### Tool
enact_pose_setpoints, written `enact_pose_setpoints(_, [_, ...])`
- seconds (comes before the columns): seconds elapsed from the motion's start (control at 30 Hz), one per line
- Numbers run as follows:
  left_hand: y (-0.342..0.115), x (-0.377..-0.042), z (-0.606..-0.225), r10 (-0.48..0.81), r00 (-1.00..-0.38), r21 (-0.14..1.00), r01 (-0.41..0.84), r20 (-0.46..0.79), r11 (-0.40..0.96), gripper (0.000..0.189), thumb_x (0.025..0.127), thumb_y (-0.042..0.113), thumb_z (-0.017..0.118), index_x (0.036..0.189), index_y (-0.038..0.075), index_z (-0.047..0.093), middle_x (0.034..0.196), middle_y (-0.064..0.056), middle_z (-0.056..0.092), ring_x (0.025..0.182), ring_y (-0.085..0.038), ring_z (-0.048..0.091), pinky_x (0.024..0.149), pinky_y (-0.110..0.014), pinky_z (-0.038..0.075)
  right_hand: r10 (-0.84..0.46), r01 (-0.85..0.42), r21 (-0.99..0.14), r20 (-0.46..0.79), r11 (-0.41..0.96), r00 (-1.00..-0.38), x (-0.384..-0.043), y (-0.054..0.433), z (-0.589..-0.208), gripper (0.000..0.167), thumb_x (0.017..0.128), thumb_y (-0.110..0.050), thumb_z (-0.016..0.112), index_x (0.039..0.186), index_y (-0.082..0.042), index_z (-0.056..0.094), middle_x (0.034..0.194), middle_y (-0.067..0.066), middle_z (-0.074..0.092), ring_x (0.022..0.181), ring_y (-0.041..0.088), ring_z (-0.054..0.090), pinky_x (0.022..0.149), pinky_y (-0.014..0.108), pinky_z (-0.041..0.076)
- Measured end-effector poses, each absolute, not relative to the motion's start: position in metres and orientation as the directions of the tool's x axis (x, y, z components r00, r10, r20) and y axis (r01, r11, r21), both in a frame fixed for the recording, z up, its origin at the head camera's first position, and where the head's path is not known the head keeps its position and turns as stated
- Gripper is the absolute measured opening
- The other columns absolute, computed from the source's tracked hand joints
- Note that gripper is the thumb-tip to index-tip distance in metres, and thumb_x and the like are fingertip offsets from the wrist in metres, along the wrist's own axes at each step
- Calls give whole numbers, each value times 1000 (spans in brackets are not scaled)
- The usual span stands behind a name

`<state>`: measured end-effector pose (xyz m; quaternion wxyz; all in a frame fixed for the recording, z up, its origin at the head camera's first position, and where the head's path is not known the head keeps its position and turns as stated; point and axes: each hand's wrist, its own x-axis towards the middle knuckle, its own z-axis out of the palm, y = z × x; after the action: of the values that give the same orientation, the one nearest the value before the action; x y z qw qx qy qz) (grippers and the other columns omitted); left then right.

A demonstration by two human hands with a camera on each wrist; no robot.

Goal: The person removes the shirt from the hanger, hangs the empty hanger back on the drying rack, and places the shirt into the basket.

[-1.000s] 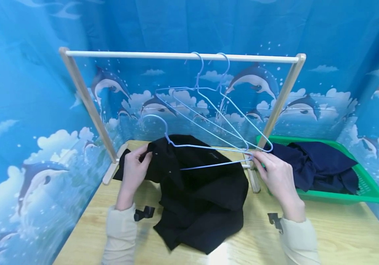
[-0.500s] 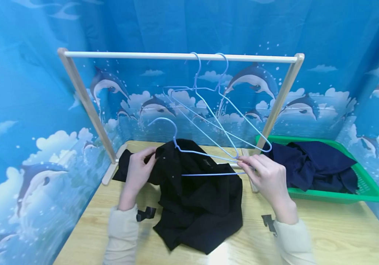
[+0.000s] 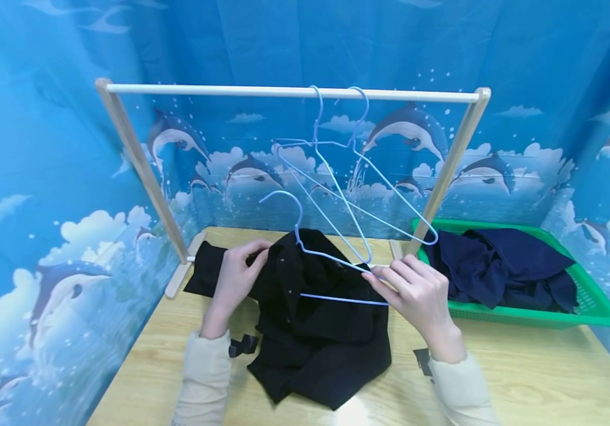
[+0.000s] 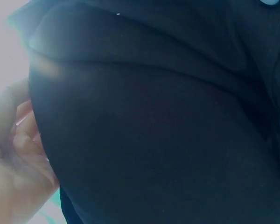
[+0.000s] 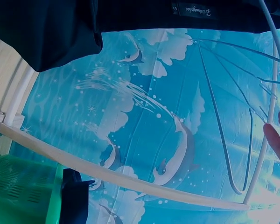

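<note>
A black shirt [image 3: 326, 349] lies bunched on the wooden table, its small snaps showing along the front edge. My left hand [image 3: 232, 281] pinches the cloth beside the collar; in the left wrist view dark fabric [image 4: 144, 130] fills most of the picture. With thumb and fingers my right hand [image 3: 416, 296] grips the right end of a light blue wire hanger [image 3: 301, 216]. The hanger's left part goes inside the shirt and is hidden there, while its hook sticks up out of the neck. A neck label [image 5: 196, 10] shows in the right wrist view.
Behind the shirt stands a wooden rack with a white rail [image 3: 219, 90]. Two more blue hangers, a front one [image 3: 316, 125] and a right one [image 3: 387, 184], hang from it. A green basket [image 3: 605, 307] with navy clothes [image 3: 517, 260] sits at the right.
My right hand has moved left and down, sliding the hanger further into the shirt's left side. The left hand has shifted slightly right with the cloth. One hanging hanger has swung round.
</note>
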<state>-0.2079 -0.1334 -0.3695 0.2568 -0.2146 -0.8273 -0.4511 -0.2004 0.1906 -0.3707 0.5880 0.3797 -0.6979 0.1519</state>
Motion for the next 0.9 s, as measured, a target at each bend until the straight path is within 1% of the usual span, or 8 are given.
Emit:
enact_pose_setpoints(0.17, [-136,-209,-371,127,-778,641,588,616,492,13,98,3,65,105,1,76,102,-13,76,96,-26,72,85,-42,55,-346,-716,248,938,653,10,-199,188,-370,31,94,-31,73,70,-11,73,62,1,63,52,20,52,46,30,40])
enact_pose_setpoints(0.3, [-137,-209,-372,132,-781,647,589,611,484,14,98,3,66,106,3,76,104,-11,76,99,-25,72,88,-41,55,-332,-714,242,943,657,15,-197,188,-367,31,94,-30,73,68,-11,73,62,0,63,52,20,51,46,30,39])
enact_pose_setpoints(0.4, [-138,-209,-372,139,-781,647,590,608,483,14,98,6,66,107,4,76,105,-9,76,99,-23,72,89,-36,56,-314,-708,231,949,668,14,-196,190,-364,33,94,-30,72,67,-11,72,61,1,63,51,21,51,46,31,40])
enact_pose_setpoints(0.5, [-140,-210,-372,135,-775,638,594,617,490,14,97,7,67,107,6,77,103,-8,77,96,-21,72,86,-29,55,-296,-702,219,955,677,13,-193,195,-360,35,94,-31,71,65,-10,71,58,1,61,50,21,49,45,31,39])
enact_pose_setpoints(0.57, [-141,-211,-372,123,-764,627,599,633,499,13,97,8,68,106,7,77,102,-8,77,93,-21,73,84,-28,55,-284,-699,206,959,685,5,-192,198,-356,36,94,-31,71,65,-10,70,57,0,60,50,20,48,44,31,37])
enact_pose_setpoints(0.67, [-144,-211,-372,98,-737,594,609,669,525,13,96,8,69,105,7,78,101,-8,77,91,-21,73,82,-31,56,-270,-694,183,963,696,-17,-189,205,-351,38,95,-32,70,64,-9,70,56,0,60,49,21,49,44,30,34])
enact_pose_setpoints(0.77, [-147,-213,-372,75,-697,541,615,713,574,12,94,9,71,103,6,78,99,-9,77,90,-23,74,82,-38,57,-259,-683,162,965,712,-41,-186,213,-345,40,95,-34,69,64,-9,71,56,0,59,50,21,50,44,30,34])
enact_pose_setpoints(0.9, [-153,-217,-374,42,-673,477,566,739,672,11,95,13,71,102,5,77,96,-10,77,89,-27,73,81,-44,57,-234,-663,142,971,735,-52,-180,223,-338,43,94,-36,69,62,-8,70,54,1,57,49,23,50,44,33,36])
